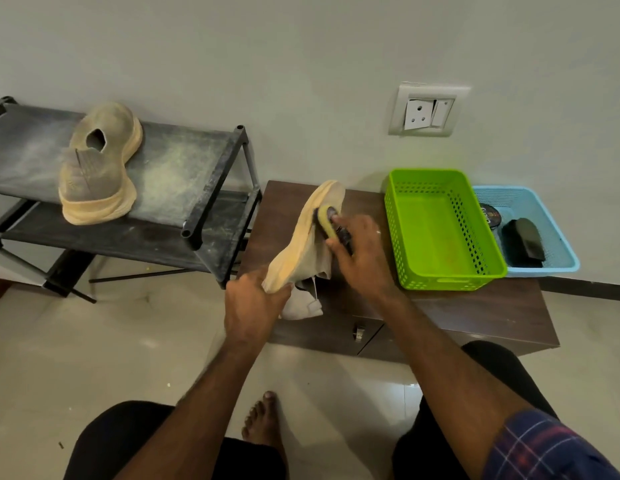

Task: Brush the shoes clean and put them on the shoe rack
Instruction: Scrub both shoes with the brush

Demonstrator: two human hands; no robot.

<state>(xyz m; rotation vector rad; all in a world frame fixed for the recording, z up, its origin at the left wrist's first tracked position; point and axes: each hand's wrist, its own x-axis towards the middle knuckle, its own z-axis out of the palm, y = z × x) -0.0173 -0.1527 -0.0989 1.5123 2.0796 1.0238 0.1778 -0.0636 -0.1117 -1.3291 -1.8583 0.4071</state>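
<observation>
**Operator:** I have the second shoe (303,237) tipped up on its side over the dark wooden bench (440,306). My left hand (253,306) wraps the heel end, so that grip is closed around the shoe. My right hand (357,251) is curled round the brush (327,221), whose bristles press against the upper near the toe.

**Observer:** And the other shoe?

**Operator:** The first shoe (97,168) already lies on the top shelf of the shoe rack (184,161), to my left.

**Observer:** What worries you from here?

**Operator:** The hold is only at the heel. If I scrub hard near the toe, the shoe could twist or slip out of my left fingers and drop to the floor. The white cloth (301,306) under it hangs partly off the bench edge and may slide off too.

**Observer:** Anything on the right?

**Operator:** The green basket (440,233) sits near my brushing elbow, with the blue basket (550,233) just beside it. A wide stroke could knock the green one. The rack shelf also looks dusty, so a cleaned shoe may pick dirt up again there.
</observation>
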